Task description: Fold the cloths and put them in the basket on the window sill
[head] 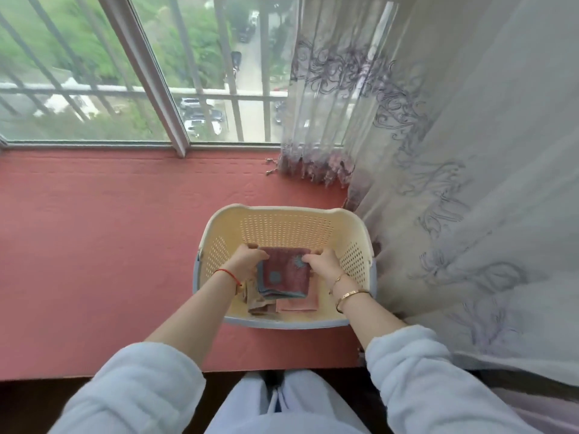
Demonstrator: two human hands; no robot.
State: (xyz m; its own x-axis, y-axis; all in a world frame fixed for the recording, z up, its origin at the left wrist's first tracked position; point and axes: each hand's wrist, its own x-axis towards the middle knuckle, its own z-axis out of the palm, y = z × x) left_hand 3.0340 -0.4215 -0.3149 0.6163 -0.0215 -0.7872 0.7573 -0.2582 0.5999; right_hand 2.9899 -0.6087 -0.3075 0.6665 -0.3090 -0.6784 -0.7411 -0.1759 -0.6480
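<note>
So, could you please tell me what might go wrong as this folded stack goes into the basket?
1. The left hand and right hand grip only the far corners of the folded stack; its layered near edge may fan open on release.
2. Below it lie a pink cloth and a rumpled brown cloth, so it could settle tilted.
3. The curtain lies against the basket and might catch a sleeve.

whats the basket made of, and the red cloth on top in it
The basket looks like moulded plastic, cream inside with a pale blue outer edge, matte, its walls pierced by rows of holes. The red cloth looks like soft towelling or microfibre, matte, with blue-grey dots and limp stacked layers at its near edge; the weave is too blurred to tell.
</note>
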